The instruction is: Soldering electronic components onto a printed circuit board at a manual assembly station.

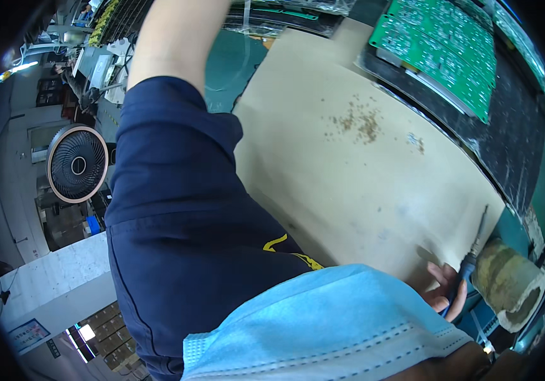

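My right hand (439, 287) is at the lower right, its fingers closed round the blue handle of a soldering iron (469, 263). The iron's thin metal tip points up and away over the edge of a tan board. My left forearm (174, 47), bare below a short navy sleeve, reaches up past the top edge, so the left hand is out of sight. On the tan board (310, 171) lie a scatter of brown crumbs (363, 124) and a few small silvery bits (414, 138). Green circuit boards (441, 51), dotted with solder joints, rest at the far right.
A black surface (507, 140) runs under the circuit boards. Beside my right hand lies a thick, stained hollow tube (507, 282). A pale blue mask (329, 311) blocks the lower middle. To the left are a round fan (78, 164), a white ledge (56, 270) and a distant person (80, 89).
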Available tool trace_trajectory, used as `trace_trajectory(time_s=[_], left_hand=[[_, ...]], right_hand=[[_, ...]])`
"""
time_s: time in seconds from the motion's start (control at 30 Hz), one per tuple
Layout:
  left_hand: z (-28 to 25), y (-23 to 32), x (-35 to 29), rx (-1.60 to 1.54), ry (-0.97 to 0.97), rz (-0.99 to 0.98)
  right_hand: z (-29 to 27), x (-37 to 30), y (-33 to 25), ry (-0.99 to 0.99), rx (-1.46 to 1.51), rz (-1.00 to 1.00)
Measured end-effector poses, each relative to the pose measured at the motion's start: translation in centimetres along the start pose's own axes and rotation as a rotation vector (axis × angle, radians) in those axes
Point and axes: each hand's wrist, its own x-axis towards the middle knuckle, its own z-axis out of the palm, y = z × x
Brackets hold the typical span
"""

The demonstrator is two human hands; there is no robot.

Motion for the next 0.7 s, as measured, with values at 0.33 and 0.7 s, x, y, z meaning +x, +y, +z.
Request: trace_trajectory(time_s=[0.33,0.7], left_hand=[[12.7,-21.6,-7.2,0.047,0.034,-0.706],[20.3,-25.3,-1.8,0.098,-0.020,-0.502]], right_hand=[[4.8,1.8,-0.9,-0.223,-0.626,-0.099],[7.3,2.3,-1.9,-0.159,-0.692,-0.113]])
